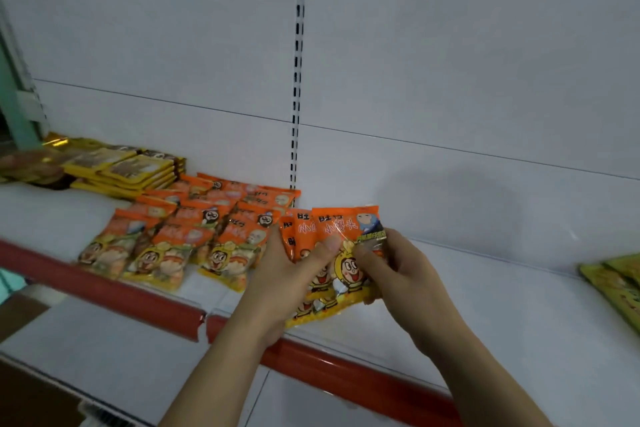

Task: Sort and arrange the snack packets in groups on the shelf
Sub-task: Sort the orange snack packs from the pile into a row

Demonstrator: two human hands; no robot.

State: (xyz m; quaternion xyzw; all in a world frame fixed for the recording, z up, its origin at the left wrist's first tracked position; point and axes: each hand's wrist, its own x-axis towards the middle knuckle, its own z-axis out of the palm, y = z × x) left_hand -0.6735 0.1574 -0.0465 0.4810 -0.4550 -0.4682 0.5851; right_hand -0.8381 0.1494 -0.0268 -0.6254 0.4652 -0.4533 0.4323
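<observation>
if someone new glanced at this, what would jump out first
Both hands at centre: the left hand and right hand hold a fan of orange snack packets above the red shelf edge. Just left of them, matching orange packets lie in rows on the white shelf, with a stack of yellow packets behind them at far left.

So the cartoon snack packets [180,239] sit in rows on the shelf [485,288], a flat-pack stack [131,172] far-left behind them, more packs [616,284] way off right.
</observation>
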